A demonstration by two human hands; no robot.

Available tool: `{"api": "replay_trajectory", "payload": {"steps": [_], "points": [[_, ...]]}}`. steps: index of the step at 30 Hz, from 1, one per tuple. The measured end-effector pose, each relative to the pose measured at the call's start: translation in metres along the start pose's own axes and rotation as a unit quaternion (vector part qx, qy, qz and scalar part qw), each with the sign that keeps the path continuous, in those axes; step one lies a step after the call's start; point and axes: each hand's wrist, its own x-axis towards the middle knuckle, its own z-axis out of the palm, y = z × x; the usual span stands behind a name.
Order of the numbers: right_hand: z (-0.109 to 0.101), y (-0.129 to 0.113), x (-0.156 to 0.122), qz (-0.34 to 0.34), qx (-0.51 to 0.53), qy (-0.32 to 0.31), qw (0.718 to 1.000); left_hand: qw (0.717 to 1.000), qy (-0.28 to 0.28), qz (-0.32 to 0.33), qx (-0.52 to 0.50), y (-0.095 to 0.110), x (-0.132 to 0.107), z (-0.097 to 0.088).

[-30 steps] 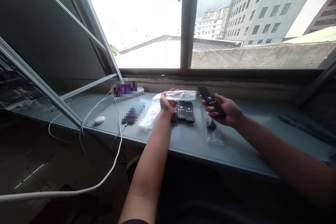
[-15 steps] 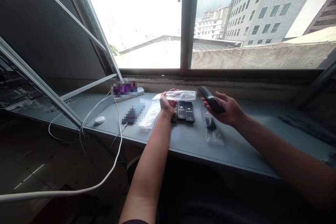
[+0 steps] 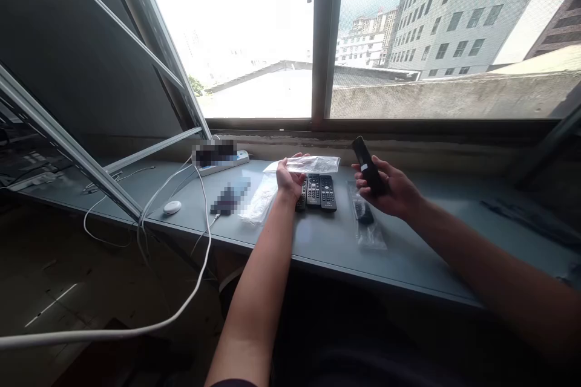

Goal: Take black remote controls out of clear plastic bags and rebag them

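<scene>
My left hand (image 3: 290, 180) is closed on a clear plastic bag (image 3: 315, 164), which stretches out flat to the right above the table. In my right hand (image 3: 394, 188) is a black remote control (image 3: 368, 168), tilted, with a small white label on the side facing me. Several black remotes (image 3: 327, 193) lie side by side on the table, partly hidden behind my left hand. Below my right hand, a bagged remote (image 3: 364, 214) rests in clear plastic. A pile of clear plastic bags (image 3: 261, 201) sits left of my left wrist.
A blurred-out phone-like object (image 3: 229, 198) with a cable lies on the blue-grey table (image 3: 318, 245). Further left are a round white object (image 3: 172, 207), a power strip (image 3: 227, 161) and a loose white cable (image 3: 206, 248). Metal shelf framing (image 3: 167, 66) slants across the left; the window stands behind.
My right hand has turned the remote more upright, and its fingers now wrap round it. My left hand and the plastic bag have stayed in place.
</scene>
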Motion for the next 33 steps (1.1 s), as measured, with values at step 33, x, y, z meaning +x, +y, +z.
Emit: {"api": "replay_trajectory", "payload": {"steps": [33], "points": [[-0.0051, 0.0020, 0.0044, 0.004, -0.035, -0.005, 0.999, 1.000, -0.001, 0.005, 0.008, -0.0010, 0.0023, -0.0019]]}}
